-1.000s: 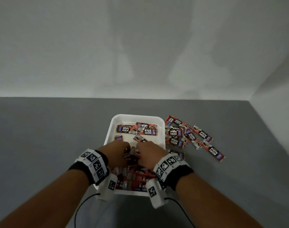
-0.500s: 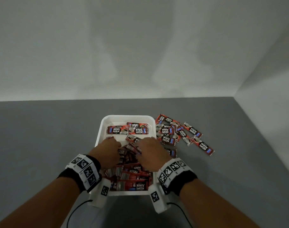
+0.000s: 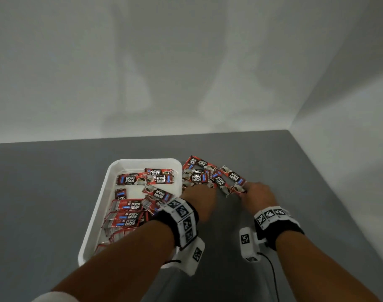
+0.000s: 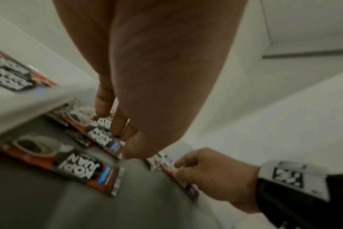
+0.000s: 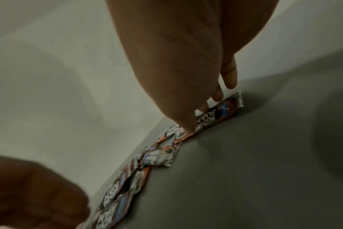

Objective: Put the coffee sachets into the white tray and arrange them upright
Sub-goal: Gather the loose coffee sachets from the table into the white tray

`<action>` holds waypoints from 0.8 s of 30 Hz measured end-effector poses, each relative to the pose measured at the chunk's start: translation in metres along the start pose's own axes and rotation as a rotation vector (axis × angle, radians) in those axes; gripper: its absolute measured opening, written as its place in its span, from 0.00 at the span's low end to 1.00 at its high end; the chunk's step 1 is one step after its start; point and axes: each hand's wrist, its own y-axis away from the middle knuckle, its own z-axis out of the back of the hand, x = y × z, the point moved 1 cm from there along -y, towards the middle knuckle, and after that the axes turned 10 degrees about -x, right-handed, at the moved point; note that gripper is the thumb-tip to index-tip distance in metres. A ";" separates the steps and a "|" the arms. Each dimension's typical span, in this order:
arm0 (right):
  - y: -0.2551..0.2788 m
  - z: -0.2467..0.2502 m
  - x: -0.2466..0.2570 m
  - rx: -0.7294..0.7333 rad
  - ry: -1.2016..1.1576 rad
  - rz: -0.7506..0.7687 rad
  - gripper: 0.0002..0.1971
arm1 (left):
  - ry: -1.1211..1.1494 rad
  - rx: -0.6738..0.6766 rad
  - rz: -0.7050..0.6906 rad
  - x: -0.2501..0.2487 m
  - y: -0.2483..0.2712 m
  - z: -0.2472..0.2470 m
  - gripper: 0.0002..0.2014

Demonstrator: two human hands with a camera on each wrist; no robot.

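Note:
The white tray (image 3: 142, 161) holds red and black coffee sachets: a leaning row (image 3: 125, 216) in its near half and a few lying flat (image 3: 131, 179) at the far end. Several loose sachets (image 3: 199, 177) lie in a pile on the grey table just right of the tray. My left hand (image 3: 195, 189) reaches over the tray's right rim, its straight fingers (image 4: 105, 106) touching a sachet (image 4: 102, 136) at the pile's near left. My right hand (image 3: 246, 190) is at the pile's right end, thumb and fingers pinching one sachet (image 5: 221, 108).
The grey table (image 3: 55, 192) meets white walls at the back and on the right, with the right wall (image 3: 338, 160) close to the pile. Wrist camera cables (image 3: 271, 269) trail toward the near edge.
Both hands have left the tray and moved right to the loose pile on the table. The view has swung so that the tray now sits further left.

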 end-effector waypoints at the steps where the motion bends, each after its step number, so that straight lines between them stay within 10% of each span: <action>1: 0.000 -0.005 -0.004 -0.002 -0.019 0.002 0.16 | -0.032 0.023 0.034 -0.008 -0.006 -0.006 0.14; 15: -0.042 0.035 -0.001 0.081 -0.302 -0.008 0.09 | -0.140 0.145 0.041 -0.033 -0.030 -0.017 0.14; 24: -0.064 0.003 0.029 0.056 -0.239 0.104 0.13 | 0.298 -0.038 0.140 -0.020 -0.052 0.005 0.17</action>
